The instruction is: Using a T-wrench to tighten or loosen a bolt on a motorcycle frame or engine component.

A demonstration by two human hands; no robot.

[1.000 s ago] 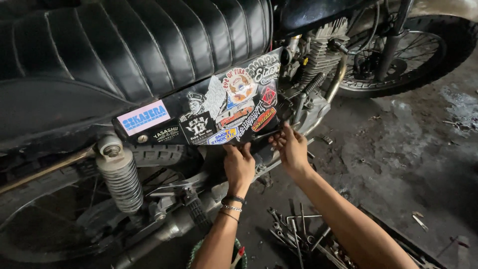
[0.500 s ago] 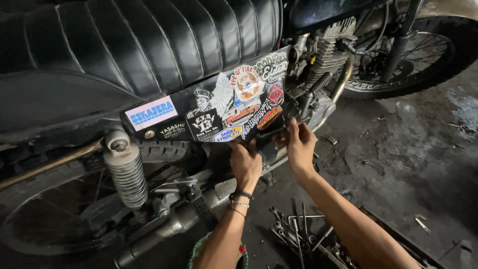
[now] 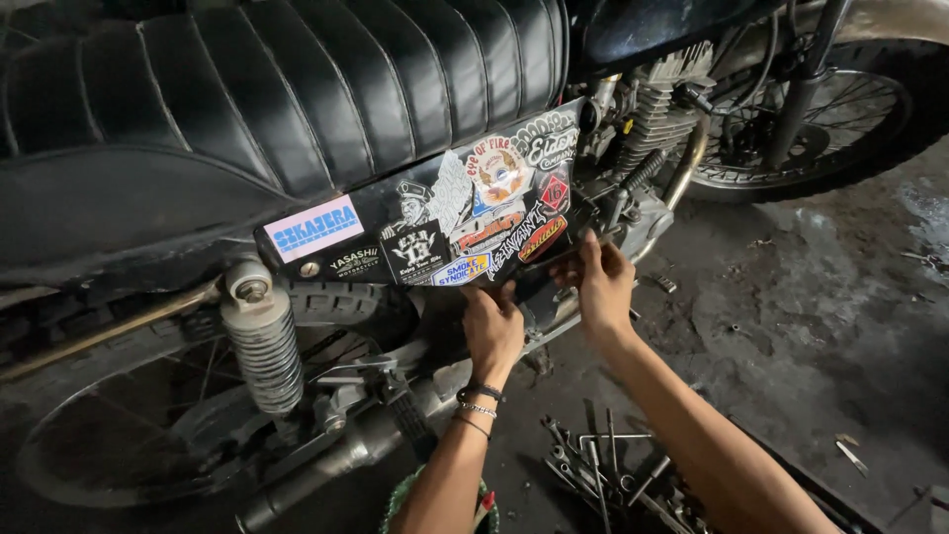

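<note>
Stained concrete floor [image 3: 791,326] carries motorcycle [image 3: 297,148] and scattered wrenches [image 3: 603,465].

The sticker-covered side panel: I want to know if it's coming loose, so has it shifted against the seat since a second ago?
Cannot tell. The side panel sits in the same place under the black seat throughout; only the camera seems to have shifted.

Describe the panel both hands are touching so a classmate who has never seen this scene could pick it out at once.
Find the black ribbed motorcycle seat. Directly beneath it hangs a black side panel, with the left hand and right hand at its lower edge. Unlike the bare chrome shock absorber and engine beside it, it is covered in colourful stickers.
</note>
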